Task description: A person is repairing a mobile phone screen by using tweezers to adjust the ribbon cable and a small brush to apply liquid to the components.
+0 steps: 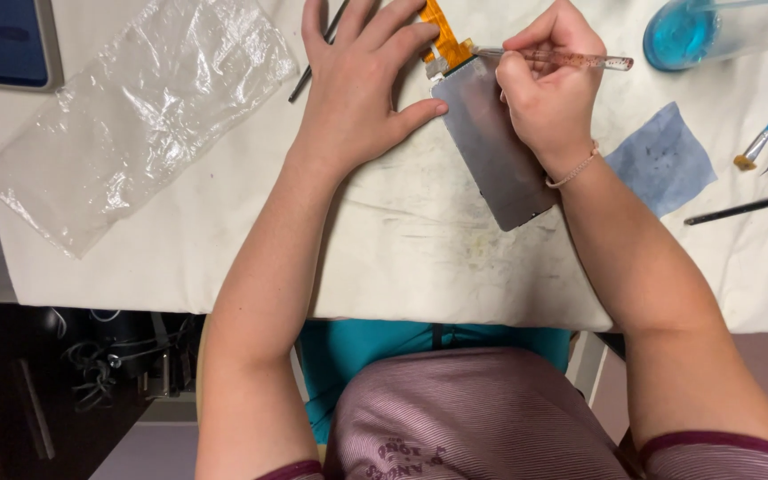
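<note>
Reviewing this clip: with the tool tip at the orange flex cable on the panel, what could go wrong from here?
1. The right hand works a thin clear tool right at the orange flex cable; a slip might nick or tear it.
2. The left hand pins the grey panel only by its edge and top corner, so it could pivot.
3. The blue bottle lies close to the tool's end; a knock could shift it.

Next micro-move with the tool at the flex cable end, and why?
Probably ease the clear-handled tool tip along the panel's top edge by the orange flex cable. The right hand holds it there, while the left hand lies flat, thumb against the grey panel.
</note>
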